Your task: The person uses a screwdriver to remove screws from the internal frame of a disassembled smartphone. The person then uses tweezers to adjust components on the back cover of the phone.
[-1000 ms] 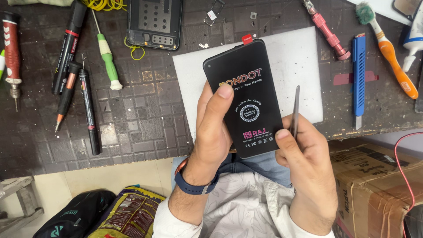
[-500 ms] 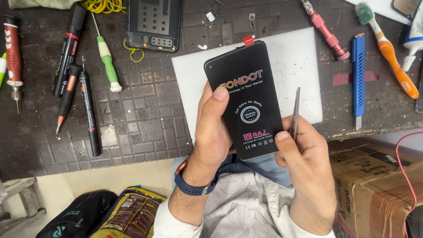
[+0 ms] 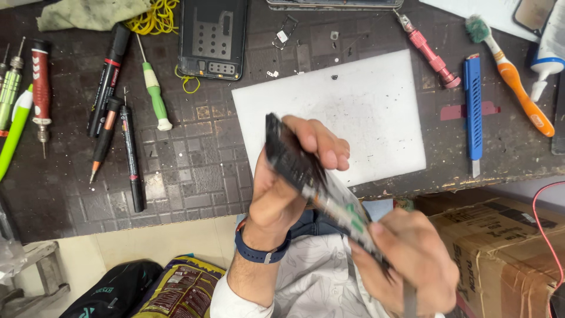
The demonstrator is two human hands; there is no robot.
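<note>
At the left edge of the dark mat [image 3: 194,176], screwdrivers [image 3: 40,88] and black markers [image 3: 109,79] are laid out, with a green-handled screwdriver [image 3: 154,94] just beside them; none are touched. Further right, an opened phone back shell [image 3: 213,36] lies near the top, above a white pad [image 3: 353,112] speckled with debris. Over the pad's lower edge the phone [image 3: 306,176] is gripped edge-on by the left hand [image 3: 288,194], fingers wrapped over its upper side, thumb behind; a dark watch band [image 3: 259,250] is worn on the wrist. The phone's lower end is met by the right hand [image 3: 412,265], closed around a thin dark tool [image 3: 409,297]; picture is blurred there, so whether the tip touches the phone cannot be told. Judgement: the phone is best kept low over the pad, firmly pinched at its edges, and the tool kept shallow along the seam. Far right, a red driver [image 3: 432,53], blue knife [image 3: 472,112] and orange toothbrush [image 3: 512,73] lie well apart from both hands.
</note>
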